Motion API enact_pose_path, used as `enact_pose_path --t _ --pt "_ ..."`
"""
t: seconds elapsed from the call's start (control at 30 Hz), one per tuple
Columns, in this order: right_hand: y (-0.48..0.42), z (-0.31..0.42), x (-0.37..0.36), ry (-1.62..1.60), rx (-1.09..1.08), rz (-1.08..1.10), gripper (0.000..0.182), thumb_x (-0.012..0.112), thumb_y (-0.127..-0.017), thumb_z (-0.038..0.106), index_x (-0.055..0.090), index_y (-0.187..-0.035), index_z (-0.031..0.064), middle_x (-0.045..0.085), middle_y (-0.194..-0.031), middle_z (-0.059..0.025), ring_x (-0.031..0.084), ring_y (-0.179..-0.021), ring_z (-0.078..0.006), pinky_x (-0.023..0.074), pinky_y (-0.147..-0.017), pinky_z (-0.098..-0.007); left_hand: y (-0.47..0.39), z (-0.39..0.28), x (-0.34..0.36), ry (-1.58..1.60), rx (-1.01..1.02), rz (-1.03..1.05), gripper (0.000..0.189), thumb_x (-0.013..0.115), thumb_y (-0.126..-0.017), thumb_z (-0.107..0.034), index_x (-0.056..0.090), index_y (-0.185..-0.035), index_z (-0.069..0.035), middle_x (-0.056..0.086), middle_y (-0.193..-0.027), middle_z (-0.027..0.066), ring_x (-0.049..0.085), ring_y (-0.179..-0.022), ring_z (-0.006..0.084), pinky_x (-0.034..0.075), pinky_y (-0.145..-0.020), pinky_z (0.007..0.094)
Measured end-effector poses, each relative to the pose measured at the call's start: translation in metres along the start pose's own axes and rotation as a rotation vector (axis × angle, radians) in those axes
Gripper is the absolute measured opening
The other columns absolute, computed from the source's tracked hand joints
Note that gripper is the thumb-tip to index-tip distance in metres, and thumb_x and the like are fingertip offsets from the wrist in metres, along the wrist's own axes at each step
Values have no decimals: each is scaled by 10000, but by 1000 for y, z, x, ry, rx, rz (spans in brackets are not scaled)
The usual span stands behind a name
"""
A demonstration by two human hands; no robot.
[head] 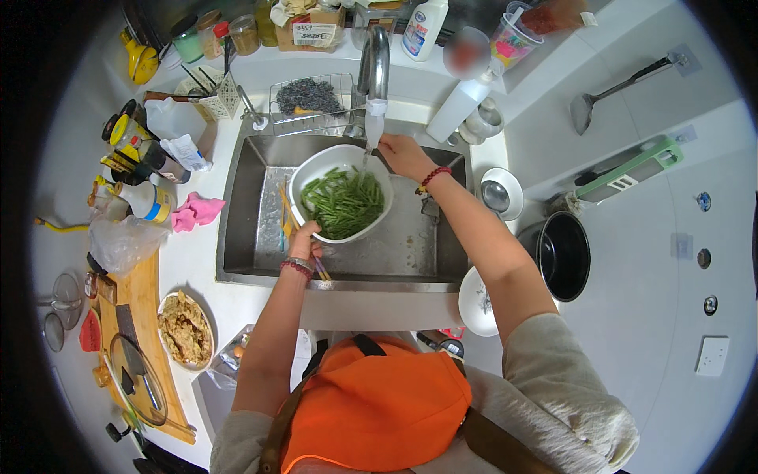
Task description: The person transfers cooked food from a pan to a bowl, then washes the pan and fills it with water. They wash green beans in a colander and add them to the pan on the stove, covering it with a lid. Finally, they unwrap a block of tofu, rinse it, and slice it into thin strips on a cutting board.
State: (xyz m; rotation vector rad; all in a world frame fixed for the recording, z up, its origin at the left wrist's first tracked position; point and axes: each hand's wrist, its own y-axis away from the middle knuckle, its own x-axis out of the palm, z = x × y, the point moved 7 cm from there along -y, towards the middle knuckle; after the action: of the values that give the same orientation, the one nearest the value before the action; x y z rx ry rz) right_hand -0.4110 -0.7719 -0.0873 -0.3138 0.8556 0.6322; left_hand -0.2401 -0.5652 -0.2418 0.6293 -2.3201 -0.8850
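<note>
My left hand (304, 242) grips the near-left rim of a white plastic basin (299, 204) over the stainless steel sink (408, 249). Cut green vegetable stalks (343, 204), probably green beans, fill the basin. Water runs onto them from the white nozzle of the curved faucet (374, 118). Beside that nozzle and the basin's far-right rim is my right hand (405, 157). Its fingertips are partly hidden, so I cannot tell whether it holds anything. Chopsticks (323, 269) pass by my left hand, slanting across the sink; whether the hand touches them is unclear.
Left of the sink are a pink cloth (196, 211), bottles, a plate of brownish food (185, 332) and a cutting board (172, 391) with a glass lid and knife. To the right stand a black pot (565, 256) and white bowls (477, 305). A wire rack (311, 103) sits behind.
</note>
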Motion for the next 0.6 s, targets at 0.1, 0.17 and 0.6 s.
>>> enact_pose_path --t 0.1,0.17,0.6 --pt "2 -3 1 45 34 12 310 459 -906 156 585 -1173 62 643 -977 -201 608 -881 -365 480 -790 -425 16 0 1 -58 53 -20 262 642 -684 -150 442 -854 -148 373 -650 -19 311 -427 76 242 -368 228" --pt "4 -3 0 48 39 1 302 465 -901 157 595 -1160 75 645 -971 -196 605 -879 -368 479 -788 -432 25 11 8 -61 34 -49 242 636 -684 -144 445 -832 -147 375 -627 -19 327 -426 85 233 -360 229" --pt "-12 11 -8 404 77 -78 203 548 -864 253 677 -981 148 675 -900 -75 634 -848 -283 505 -714 -419 3 8 -8 4 -34 -38 218 638 -678 -143 468 -815 -143 396 -650 -18 294 -420 65 220 -376 213"
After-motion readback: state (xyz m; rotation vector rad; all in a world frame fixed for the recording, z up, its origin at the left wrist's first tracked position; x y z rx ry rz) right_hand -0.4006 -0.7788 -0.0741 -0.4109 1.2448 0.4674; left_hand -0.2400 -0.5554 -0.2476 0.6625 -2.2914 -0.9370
